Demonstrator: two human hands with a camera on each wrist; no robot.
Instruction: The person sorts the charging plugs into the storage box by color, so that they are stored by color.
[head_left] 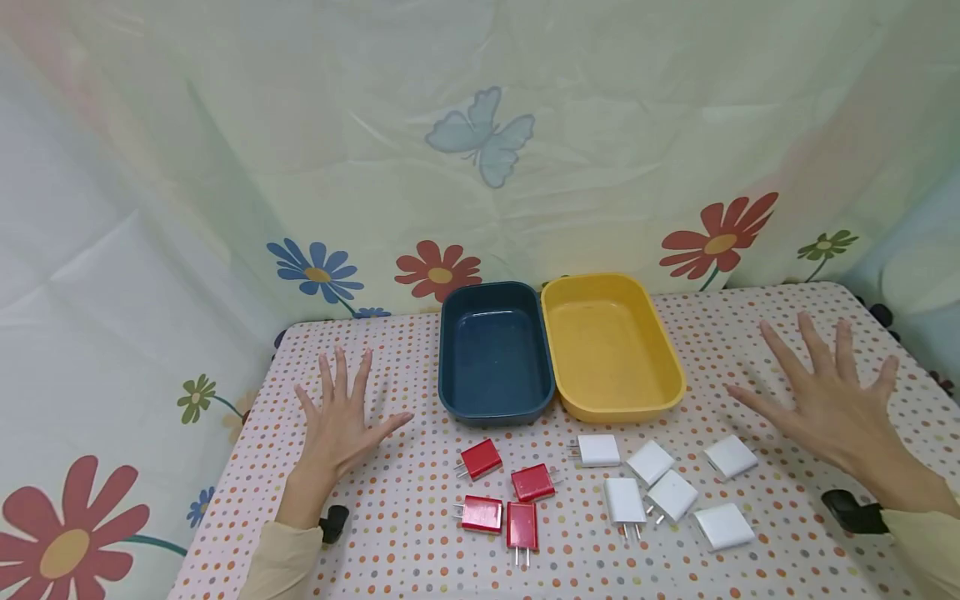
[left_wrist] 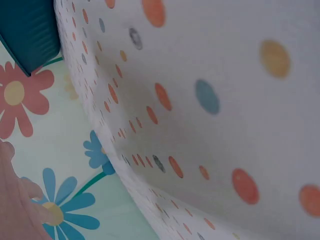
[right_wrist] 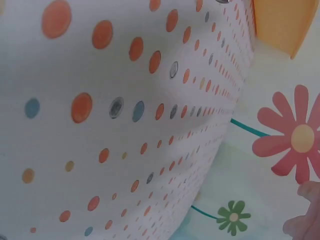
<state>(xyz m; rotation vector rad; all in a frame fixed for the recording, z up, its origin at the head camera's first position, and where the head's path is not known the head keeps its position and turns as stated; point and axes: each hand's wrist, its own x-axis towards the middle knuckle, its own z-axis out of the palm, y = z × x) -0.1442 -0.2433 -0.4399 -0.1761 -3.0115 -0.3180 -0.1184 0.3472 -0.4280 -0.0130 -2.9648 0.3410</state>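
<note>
My left hand (head_left: 339, 429) is at the left of the table, fingers straight and spread, holding nothing. On the far right my right hand (head_left: 836, 412) is spread the same way and also holds nothing. Between them lie several red charger plugs (head_left: 480, 458), and several white charger plugs (head_left: 625, 501) are grouped to their right. Behind the plugs stand a dark blue bin (head_left: 497, 418) and, touching it or nearly so, a yellow bin (head_left: 622, 414). In both wrist views only part of each hand shows at a lower corner.
A dotted cloth covers the table (head_left: 405, 533). A flowered curtain (head_left: 360, 192) hangs along the back and left side. Dark wrist cameras are strapped below both hands. Part of the blue bin (left_wrist: 30, 35) appears in the left wrist view, part of the yellow bin (right_wrist: 285, 25) in the right.
</note>
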